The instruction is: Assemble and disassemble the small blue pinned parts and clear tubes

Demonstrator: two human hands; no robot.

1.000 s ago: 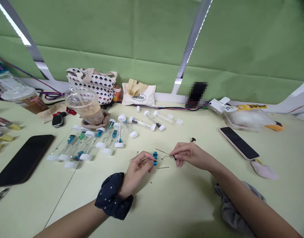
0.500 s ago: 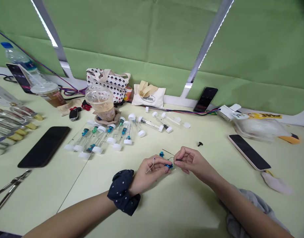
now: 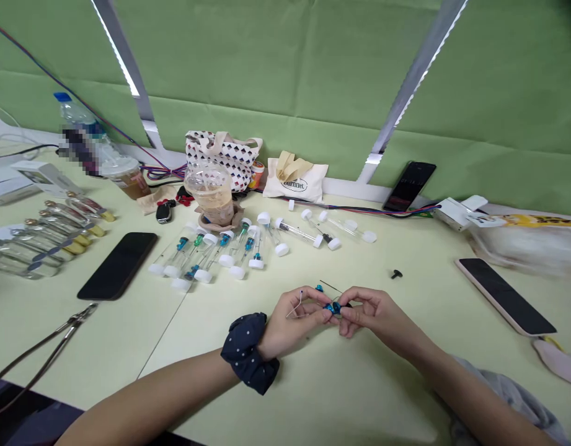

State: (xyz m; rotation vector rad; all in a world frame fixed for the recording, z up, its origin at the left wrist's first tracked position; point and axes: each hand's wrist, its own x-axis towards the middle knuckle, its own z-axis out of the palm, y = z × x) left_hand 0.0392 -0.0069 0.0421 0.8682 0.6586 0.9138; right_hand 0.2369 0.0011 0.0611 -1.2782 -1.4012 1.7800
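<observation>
Pale table [image 3: 322,396], green cloth backdrop [image 3: 248,62]. Item: small blue part [image 3: 332,308], between both hands' fingertips, over the table. Left hand [image 3: 301,313]: pinching the blue part; thin bent wire [image 3: 294,307] at its fingers. Right hand [image 3: 369,308]: pinching a small dark piece [image 3: 347,304] against the blue part; exact join too small to tell. Just beyond: second blue piece [image 3: 318,288]. To the right: black T-shaped piece [image 3: 396,274]. Farther back: white-capped clear tubes [image 3: 300,233], drink cup [image 3: 215,201].
</observation>
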